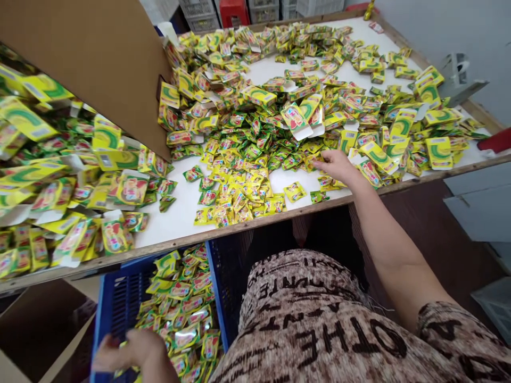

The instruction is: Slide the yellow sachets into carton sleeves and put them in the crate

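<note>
My right hand [337, 166] reaches over the table's front edge, its fingers closed at a small yellow packet [311, 161] beside the heap. Just left of it, small green packets [255, 141] are piled up, with small yellow packets [239, 194] spread in front. One yellow packet [294, 191] lies apart on the white tabletop [167, 230]. Lower left, my left hand [133, 348] hangs over a blue crate [214, 287] holding many yellow-green packets [187, 306]. Motion smears its fingers, so its grip is unclear.
Small yellow boxes [401, 125], some with flaps up, cover much of the table. A cardboard sheet [99, 64] stands at left, with more boxes [43, 197] beyond it. An open carton [40, 324] sits beside the crate. A tape dispenser [459, 80] stands at right.
</note>
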### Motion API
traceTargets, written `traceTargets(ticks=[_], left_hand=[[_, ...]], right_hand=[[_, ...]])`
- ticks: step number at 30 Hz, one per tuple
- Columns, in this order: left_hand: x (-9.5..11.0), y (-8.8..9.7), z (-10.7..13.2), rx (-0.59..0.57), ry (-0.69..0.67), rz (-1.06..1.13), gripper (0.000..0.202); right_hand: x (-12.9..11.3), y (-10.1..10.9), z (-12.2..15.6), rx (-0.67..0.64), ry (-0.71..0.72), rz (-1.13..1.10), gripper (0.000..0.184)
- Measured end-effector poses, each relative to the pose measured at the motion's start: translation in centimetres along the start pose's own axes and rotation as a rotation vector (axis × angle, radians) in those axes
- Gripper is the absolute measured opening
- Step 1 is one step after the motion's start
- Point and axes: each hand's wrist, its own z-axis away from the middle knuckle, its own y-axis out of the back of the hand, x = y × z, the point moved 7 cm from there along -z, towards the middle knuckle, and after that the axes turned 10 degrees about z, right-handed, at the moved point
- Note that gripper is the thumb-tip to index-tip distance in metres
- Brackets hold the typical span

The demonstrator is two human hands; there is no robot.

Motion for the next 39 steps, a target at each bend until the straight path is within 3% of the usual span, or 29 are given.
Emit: traceTargets(ticks=[2,3,4,5,7,9,11,13,15,18,21,23,25,27,30,32,36,39], left_hand=[[1.8,0.5,-1.0,0.436,-0.079,0.083,0.018],[3.6,-0.8,-1.4,0.499,-0.14,0.155,0.016],[6.0,-3.0,-1.9,0.458,-0.211,0.259,0.015],[9.0,-5.6,-2.1,0.373,-0.289,0.357,0.014],[16.0,-11.8,-1.3,0.077,-0.451,0.506,0.016],[22.7,-18.0,1.1,-0.257,-0.587,0.585,0.016],[27.4,-23.0,3.9,-0.525,-0.613,0.667,0.017],[30.0,-27.0,6.0,-0.704,-0.555,0.744,0.018],[31.4,-30.1,7.7,-0.835,-0.513,0.744,0.017],[32.9,-33.6,10.3,-0.978,-0.619,0.551,0.012],[33.9,-35.3,12.4,-0.999,-0.746,0.343,0.018],[34.2,-35.8,13.0,-1.032,-0.718,0.326,0.026],[34.0,-35.7,13.0,-1.081,-0.559,0.45,0.028],[33.3,-35.1,12.3,-1.082,-0.312,0.69,0.025],[31.9,-33.9,11.4,-1.004,0.005,1.013,0.023],[31.2,-33.3,11.3,-0.955,0.108,1.096,0.024],[31.0,-32.4,11.7,-0.965,0.087,1.098,0.027],[31.6,-32.6,12.6,-1.172,0.072,1.005,0.032]], right_hand=[[-0.7,-1.2,0.8,-0.147,-0.015,-0.161,0.038],[-1.1,-1.7,1.2,-0.194,-0.03,-0.241,0.037],[-1.5,-2.2,1.5,-0.214,-0.043,-0.308,0.036],[-1.9,-2.5,1.7,-0.213,-0.045,-0.355,0.036],[-2.4,-2.9,2.2,-0.184,-0.016,-0.393,0.038],[-2.6,-2.9,2.5,-0.132,0.02,-0.41,0.037],[-2.2,-2.3,2.9,-0.044,0.031,-0.465,0.029],[-1.1,-1.4,3.5,0.07,0.002,-0.558,0.021],[0.1,-0.5,4.3,0.165,-0.047,-0.633,0.025],[1.4,0.2,5.8,0.204,-0.083,-0.635,0.029],[1.8,0.3,7.1,0.186,-0.075,-0.611,0.03],[2.1,0.1,7.8,0.19,-0.088,-0.663,0.034],[2.3,-0.6,8.2,0.194,-0.112,-0.741,0.039],[2.4,-1.8,8.5,0.211,-0.15,-0.793,0.042],[2.1,-4.1,8.9,0.244,-0.213,-0.823,0.043],[1.8,-5.2,9.0,0.277,-0.226,-0.81,0.041],[1.2,-5.2,8.9,0.359,-0.17,-0.662,0.031],[1.2,-4.5,9.1,0.293,-0.129,-0.665,0.027]])
